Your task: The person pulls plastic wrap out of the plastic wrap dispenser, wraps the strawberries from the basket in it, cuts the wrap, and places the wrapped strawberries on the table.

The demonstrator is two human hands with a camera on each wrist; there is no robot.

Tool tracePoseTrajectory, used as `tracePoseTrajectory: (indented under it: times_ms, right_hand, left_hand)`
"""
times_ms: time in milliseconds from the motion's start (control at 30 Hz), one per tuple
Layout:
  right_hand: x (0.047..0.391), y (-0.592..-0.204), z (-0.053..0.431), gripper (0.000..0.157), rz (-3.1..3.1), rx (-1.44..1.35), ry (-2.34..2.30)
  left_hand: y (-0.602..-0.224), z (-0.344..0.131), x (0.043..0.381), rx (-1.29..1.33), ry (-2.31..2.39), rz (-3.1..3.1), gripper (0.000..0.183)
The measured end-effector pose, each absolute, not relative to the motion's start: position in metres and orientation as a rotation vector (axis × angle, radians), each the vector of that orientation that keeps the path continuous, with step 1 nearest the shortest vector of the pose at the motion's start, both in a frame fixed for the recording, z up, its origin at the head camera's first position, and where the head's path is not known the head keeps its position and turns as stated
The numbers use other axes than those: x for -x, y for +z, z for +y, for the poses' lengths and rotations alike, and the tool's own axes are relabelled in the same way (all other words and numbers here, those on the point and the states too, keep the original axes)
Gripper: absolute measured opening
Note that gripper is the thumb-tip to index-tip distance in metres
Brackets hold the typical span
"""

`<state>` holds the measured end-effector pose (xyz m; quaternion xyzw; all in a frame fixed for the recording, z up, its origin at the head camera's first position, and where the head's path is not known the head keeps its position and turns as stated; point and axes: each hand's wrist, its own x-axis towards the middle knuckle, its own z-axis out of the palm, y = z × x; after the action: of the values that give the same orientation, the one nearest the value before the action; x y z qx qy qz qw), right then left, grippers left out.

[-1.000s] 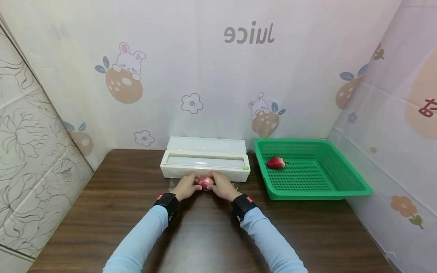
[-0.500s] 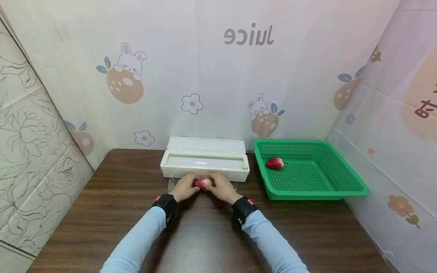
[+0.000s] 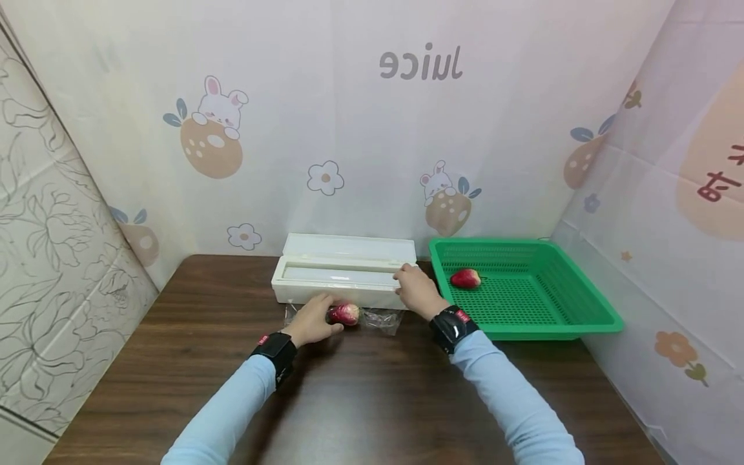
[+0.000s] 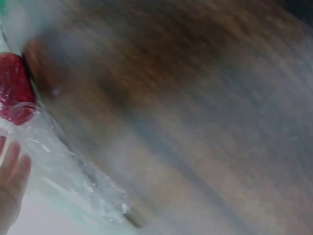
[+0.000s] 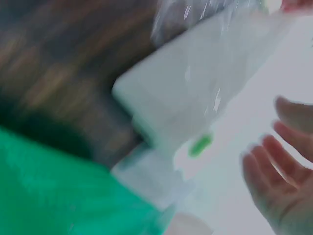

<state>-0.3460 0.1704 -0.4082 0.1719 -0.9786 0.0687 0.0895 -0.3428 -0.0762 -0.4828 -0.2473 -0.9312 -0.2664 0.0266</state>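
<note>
Head view: left hand kept beside the red fruit, right hand shifted to the right end of the white box

Change, read from left to right. At the left fingertips: little altered, with the red fruit just to their right, as half a second ago. Beyond the fruit, between the two sets of fingers: clear film, newly uncovered, lying crumpled on the table along the near side of the white box. Farther right: right hand gone from the fruit, now over the end of the box. Meaning for the work, as judged: any steadying of the fruit now down to one hand; wrapping seemingly unfinished, with film loose to the right. Cannot tell whether joined to the box or cut free.

Pose, in the same order. Left: reaching forward, thumb on the near side of the fruit, other fingers toward the box. In the left wrist view: fingers nearly straight, close together, just beside the film-covered fruit, not clamped on anything seen; cannot tell about thumb contact. Right: palm angled down over the box, fingers loosely bent, parted, holding nothing; cannot tell whether touching the box. In the right wrist view: green slider near these fingertips but apart. To the right of the right fingers: green basket with a second red fruit inside, untouched.
</note>
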Motion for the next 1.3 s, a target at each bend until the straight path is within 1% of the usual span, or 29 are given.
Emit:
tracePoseTrajectory:
  times_ms: [167, 367, 500, 567, 667, 800, 967, 1033, 1200, 1300]
  right_hand:
    - [0.357, -0.405, 0.192, 0.015, -3.023, -0.564, 0.031]
    - [0.363, -0.409, 0.201, 0.006, -3.072, -0.548, 0.02]
    - [0.365, -0.411, 0.205, 0.006, -3.121, -0.49, 0.023]
    - [0.366, -0.41, 0.205, 0.009, -3.148, -0.46, 0.034]
    - [0.367, -0.408, 0.203, 0.013, -3.157, -0.446, 0.064]
    - [0.368, -0.41, 0.201, 0.014, -3.146, -0.463, 0.119]
    - [0.368, -0.417, 0.201, 0.009, -3.093, -0.509, 0.182]
    - [0.368, -0.419, 0.201, 0.008, -3.082, -0.515, 0.19]
    - [0.368, -0.419, 0.203, 0.011, -3.097, -0.496, 0.198]
    - [0.37, -0.417, 0.206, 0.014, -3.11, -0.489, 0.198]
  left_hand:
    - [-0.469, -0.068, 0.34, 0.821, -0.788, -2.733, 0.046]
    - [-0.46, -0.046, 0.341, 0.962, -0.758, -2.614, 0.038]
    - [-0.455, -0.026, 0.344, 1.074, -0.644, -2.626, 0.03]
    - [-0.45, -0.016, 0.347, 1.109, -0.582, -2.637, 0.026]
    - [-0.442, 0.002, 0.353, 1.14, -0.54, -2.663, 0.025]
    - [-0.438, 0.025, 0.362, 1.121, -0.534, -2.706, 0.028]
    - [-0.443, 0.05, 0.37, 1.045, -0.585, -2.741, 0.029]
    - [-0.446, 0.058, 0.371, 1.019, -0.617, -2.732, 0.028]
    - [-0.452, 0.074, 0.373, 0.945, -0.65, -2.697, 0.015]
    - [-0.452, 0.082, 0.376, 0.9, -0.649, -2.677, 0.017]
